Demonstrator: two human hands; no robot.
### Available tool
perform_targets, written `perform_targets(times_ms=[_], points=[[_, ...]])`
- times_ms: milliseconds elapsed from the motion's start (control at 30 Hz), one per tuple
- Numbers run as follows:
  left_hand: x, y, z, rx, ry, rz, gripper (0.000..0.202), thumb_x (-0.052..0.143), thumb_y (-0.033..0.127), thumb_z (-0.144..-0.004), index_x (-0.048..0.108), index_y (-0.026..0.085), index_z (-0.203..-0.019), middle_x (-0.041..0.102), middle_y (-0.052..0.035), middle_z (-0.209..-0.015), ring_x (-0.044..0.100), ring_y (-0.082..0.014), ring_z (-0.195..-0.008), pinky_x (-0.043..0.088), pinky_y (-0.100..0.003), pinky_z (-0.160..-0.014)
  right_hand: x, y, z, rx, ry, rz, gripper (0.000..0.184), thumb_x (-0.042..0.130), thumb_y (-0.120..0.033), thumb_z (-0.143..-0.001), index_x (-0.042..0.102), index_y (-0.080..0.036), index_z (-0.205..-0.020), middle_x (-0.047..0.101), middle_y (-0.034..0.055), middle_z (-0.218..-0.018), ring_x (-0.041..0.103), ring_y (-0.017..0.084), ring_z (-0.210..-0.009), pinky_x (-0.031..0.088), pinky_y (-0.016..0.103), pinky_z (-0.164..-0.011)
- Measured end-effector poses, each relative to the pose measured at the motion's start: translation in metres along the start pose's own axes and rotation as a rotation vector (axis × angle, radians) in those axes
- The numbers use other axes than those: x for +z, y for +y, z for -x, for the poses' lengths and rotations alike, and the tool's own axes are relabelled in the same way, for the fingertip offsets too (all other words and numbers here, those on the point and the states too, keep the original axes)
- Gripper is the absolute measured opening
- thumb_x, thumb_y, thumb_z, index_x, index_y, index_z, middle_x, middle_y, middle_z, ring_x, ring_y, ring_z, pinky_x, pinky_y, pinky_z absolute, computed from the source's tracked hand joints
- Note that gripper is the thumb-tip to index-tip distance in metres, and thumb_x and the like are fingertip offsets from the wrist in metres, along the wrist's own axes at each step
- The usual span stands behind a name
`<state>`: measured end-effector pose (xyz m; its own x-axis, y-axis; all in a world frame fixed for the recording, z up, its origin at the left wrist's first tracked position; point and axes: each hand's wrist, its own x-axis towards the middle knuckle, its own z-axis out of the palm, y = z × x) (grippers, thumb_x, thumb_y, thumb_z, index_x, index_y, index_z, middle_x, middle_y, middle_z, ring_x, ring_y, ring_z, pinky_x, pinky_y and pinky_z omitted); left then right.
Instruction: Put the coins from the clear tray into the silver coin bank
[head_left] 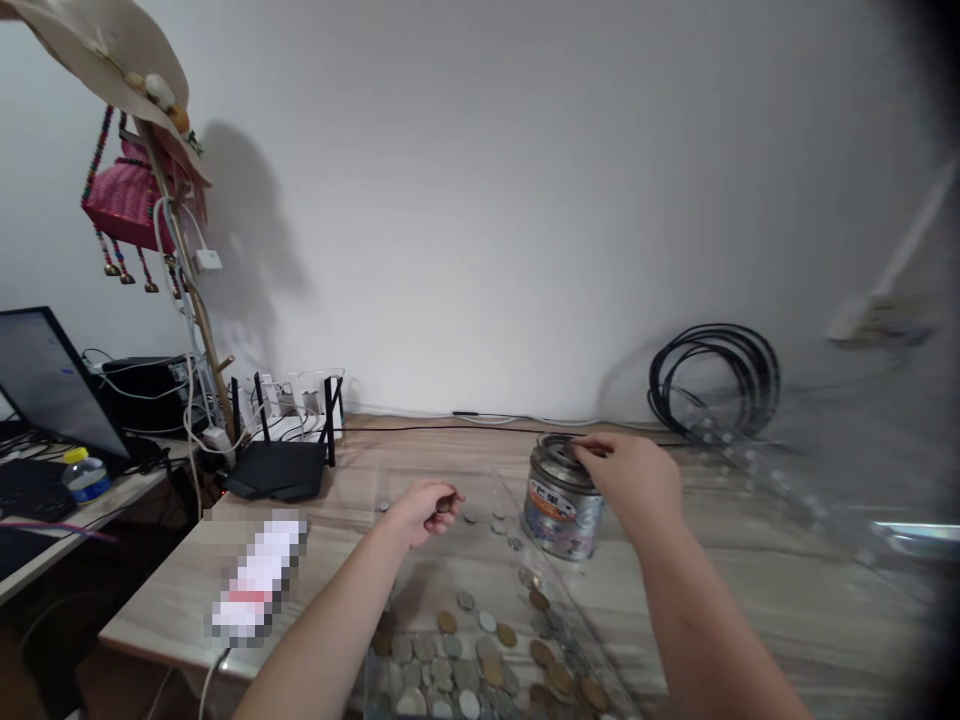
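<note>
My left hand (426, 512) is over the far part of a clear plastic tray (420, 585), its fingers curled around what look like coins (444, 504), partly hidden in the palm. Many silver and brass-coloured coins (442, 672) lie in the tray, mostly at the near end, with a few scattered toward the far end. Right of the tray stands a round metal tin (562, 515) with a printed label and a lid. My right hand (637, 480) is closed in a pinch, its fingertips at the top of the tin; whatever they hold is too small to make out.
A blurred-out phone-like object (259, 575) with a cable lies at left on the table. Behind it sits a black router (281, 468) with antennas. Coiled black cable (712, 380) leans against the wall. A laptop (56, 385) and a yellow-capped bottle (86, 478) are farther left.
</note>
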<state>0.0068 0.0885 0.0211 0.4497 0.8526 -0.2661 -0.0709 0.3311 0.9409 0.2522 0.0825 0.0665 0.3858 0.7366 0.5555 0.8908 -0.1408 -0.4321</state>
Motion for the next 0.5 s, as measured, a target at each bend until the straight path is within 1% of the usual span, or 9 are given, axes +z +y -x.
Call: perform_targets(times_ms=[67,167,200,267,333,367,400,433,500], points=[[-0.001,0.0,-0.001,0.023,0.045,0.021,0.011,0.04,0.016,-0.07,0.05,0.011,-0.072,0.044,0.0034,-0.052,0.025,-0.0006,-0.034,0.006,-0.019,-0.038,0.003,0.0,0.0,-0.022,0.007,0.026,0.021,0.05,-0.033,-0.065,0.067,-0.022,-0.071,0.064,0.0057,-0.068,0.052,0.022,-0.068,0.031,0.034,-0.063],[0.0,0.001,0.001,0.065,0.051,-0.009,0.016,0.041,0.014,-0.07,0.053,0.01,-0.079,0.049,0.0012,-0.056,0.026,-0.0003,-0.035,0.008,-0.018,-0.038,0.004,-0.003,0.002,-0.035,0.03,0.059,0.023,0.048,-0.034,-0.066,0.067,-0.022,-0.07,0.064,0.0068,-0.068,0.052,0.024,-0.072,0.029,0.04,-0.069],[0.0,0.001,0.001,0.066,0.045,-0.031,0.016,0.042,0.015,-0.07,0.054,0.01,-0.08,0.051,0.0002,-0.058,0.026,-0.0003,-0.035,0.008,-0.018,-0.038,0.004,-0.004,0.003,-0.049,0.058,0.057,0.024,0.047,-0.035,-0.068,0.067,-0.022,-0.071,0.064,0.0073,-0.069,0.052,0.025,-0.074,0.029,0.041,-0.071],[0.001,0.001,0.003,0.062,0.03,-0.068,0.019,0.044,0.018,-0.071,0.054,0.01,-0.085,0.053,-0.0011,-0.06,0.027,-0.0004,-0.035,0.009,-0.018,-0.038,0.002,-0.008,0.006,-0.11,0.173,0.022,0.028,0.043,-0.035,-0.071,0.066,-0.02,-0.075,0.064,0.0083,-0.075,0.051,0.025,-0.079,0.028,0.041,-0.074],[0.002,0.001,0.005,0.069,0.029,-0.083,0.025,0.045,0.02,-0.071,0.052,0.011,-0.093,0.055,-0.001,-0.061,0.028,-0.0007,-0.035,0.01,-0.018,-0.038,0.003,-0.019,0.013,-0.202,0.286,-0.091,0.03,0.04,-0.033,-0.074,0.064,-0.017,-0.082,0.063,0.0088,-0.081,0.05,0.022,-0.082,0.031,0.037,-0.077],[0.002,0.001,0.005,0.078,0.034,-0.085,0.028,0.046,0.021,-0.071,0.05,0.013,-0.098,0.056,-0.0007,-0.062,0.028,-0.0008,-0.035,0.01,-0.017,-0.038,0.005,-0.027,0.019,-0.245,0.3,-0.174,0.031,0.038,-0.032,-0.075,0.062,-0.016,-0.085,0.063,0.0087,-0.083,0.051,0.02,-0.081,0.033,0.034,-0.076],[0.002,0.001,0.005,0.088,0.042,-0.085,0.032,0.046,0.021,-0.072,0.047,0.014,-0.102,0.056,-0.0002,-0.063,0.028,-0.0008,-0.035,0.01,-0.017,-0.037,0.008,-0.035,0.025,-0.289,0.266,-0.265,0.031,0.038,-0.032,-0.075,0.062,-0.015,-0.086,0.063,0.0084,-0.084,0.052,0.018,-0.078,0.035,0.031,-0.074],[0.002,0.001,0.005,0.098,0.046,-0.081,0.034,0.045,0.022,-0.072,0.045,0.016,-0.106,0.056,0.0003,-0.063,0.028,-0.0007,-0.034,0.009,-0.017,-0.037,0.012,-0.045,0.032,-0.333,0.182,-0.351,0.031,0.038,-0.032,-0.076,0.061,-0.016,-0.087,0.063,0.0078,-0.084,0.052,0.016,-0.074,0.037,0.028,-0.071],[0.001,0.001,0.004,0.12,0.039,-0.061,0.035,0.045,0.026,-0.073,0.043,0.018,-0.108,0.054,0.0022,-0.06,0.026,-0.0003,-0.033,0.008,-0.016,-0.037,0.024,-0.063,0.048,-0.43,-0.089,-0.473,0.029,0.04,-0.032,-0.075,0.062,-0.017,-0.087,0.064,0.0058,-0.08,0.053,0.014,-0.065,0.039,0.026,-0.064]])
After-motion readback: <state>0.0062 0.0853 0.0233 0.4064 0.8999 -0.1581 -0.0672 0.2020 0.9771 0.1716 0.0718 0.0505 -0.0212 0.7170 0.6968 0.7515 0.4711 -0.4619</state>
